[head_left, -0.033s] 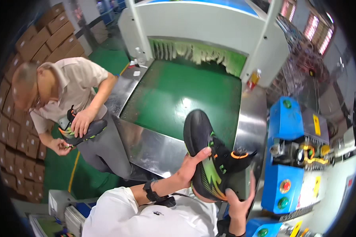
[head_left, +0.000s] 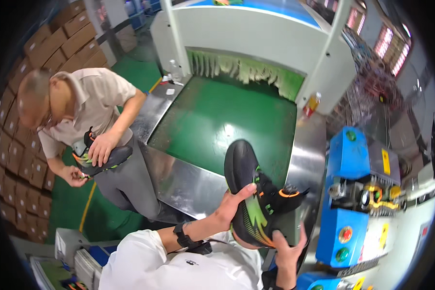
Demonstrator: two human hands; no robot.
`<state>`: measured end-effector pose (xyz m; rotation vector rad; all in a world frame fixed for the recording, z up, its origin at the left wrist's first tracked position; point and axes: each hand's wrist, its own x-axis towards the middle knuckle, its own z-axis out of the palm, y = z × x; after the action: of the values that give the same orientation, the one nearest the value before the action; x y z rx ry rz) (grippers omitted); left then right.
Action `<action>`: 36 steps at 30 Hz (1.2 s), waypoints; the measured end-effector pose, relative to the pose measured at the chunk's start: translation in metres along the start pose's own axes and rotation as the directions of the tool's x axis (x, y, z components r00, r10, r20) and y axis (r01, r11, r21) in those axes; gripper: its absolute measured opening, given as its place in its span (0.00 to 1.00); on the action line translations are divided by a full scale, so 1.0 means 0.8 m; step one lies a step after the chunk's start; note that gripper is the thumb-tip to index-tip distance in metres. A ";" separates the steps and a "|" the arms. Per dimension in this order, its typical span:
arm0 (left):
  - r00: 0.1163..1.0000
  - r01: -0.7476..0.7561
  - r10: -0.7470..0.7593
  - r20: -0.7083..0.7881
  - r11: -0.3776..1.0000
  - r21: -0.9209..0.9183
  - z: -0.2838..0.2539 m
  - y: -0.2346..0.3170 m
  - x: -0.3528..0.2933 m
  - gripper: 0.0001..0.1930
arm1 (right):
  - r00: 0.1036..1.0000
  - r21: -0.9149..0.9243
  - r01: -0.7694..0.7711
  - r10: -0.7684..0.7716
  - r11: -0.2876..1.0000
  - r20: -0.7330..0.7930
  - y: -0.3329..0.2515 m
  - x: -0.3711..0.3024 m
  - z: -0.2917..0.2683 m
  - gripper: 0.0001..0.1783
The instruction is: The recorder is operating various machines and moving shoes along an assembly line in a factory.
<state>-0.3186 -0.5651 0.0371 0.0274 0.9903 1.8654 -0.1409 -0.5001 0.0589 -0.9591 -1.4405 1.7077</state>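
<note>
A black sneaker (head_left: 249,193) with green and orange side flashes is in both my hands, its toe toward the green belt. My left hand (head_left: 231,207) wraps around the midfoot, thumb on the upper near the laces. At the heel end my right hand (head_left: 289,249) grips with thumb and fingers apart around it. A smooth grey piece (head_left: 291,226), resembling a shoe last, fills the shoe's opening beside the orange-edged collar. The sole is mostly hidden.
Ahead lies a green conveyor belt (head_left: 222,121) with a metal rim (head_left: 179,181), entering a machine through a fringed curtain (head_left: 244,67). At left a co-worker (head_left: 89,96) handles a similar shoe (head_left: 112,157). Blue machinery (head_left: 343,232) with buttons stands right; cartons (head_left: 26,164) are stacked far left.
The whole view has shifted slightly, with the belt and machinery lower in it. Both hands keep their hold on the sneaker. A small colourful item now shows on the blue surface at the top.
</note>
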 end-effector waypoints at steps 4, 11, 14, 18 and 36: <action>0.965 0.250 -0.244 -0.094 0.967 0.057 -0.075 0.003 0.021 0.24 | 0.985 -0.119 -0.021 0.041 0.993 0.168 0.044 0.027 0.047 0.25; 0.876 0.197 -0.201 -0.439 0.979 -0.055 -0.250 0.020 0.058 0.30 | 0.670 -0.395 0.290 0.110 0.872 0.734 0.171 0.077 0.189 0.43; 0.948 -0.023 0.046 -0.316 0.997 0.076 -0.298 0.029 0.042 0.28 | 0.412 -0.359 0.482 0.156 0.799 0.898 0.233 0.071 0.232 0.44; 0.831 -0.099 0.309 -0.461 0.900 0.425 -0.310 -0.011 0.010 0.29 | 0.303 -0.454 0.336 0.361 0.825 0.882 0.288 0.067 0.211 0.43; 0.707 0.314 0.649 -0.281 0.067 0.947 -0.330 0.037 0.021 0.45 | 0.838 -0.350 -0.400 0.493 0.847 0.235 0.309 0.074 -0.041 0.24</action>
<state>-0.4601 -0.7206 -0.1266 0.3475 2.8801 0.8609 -0.1524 -0.4677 -0.1948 -1.3122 -1.8186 2.1081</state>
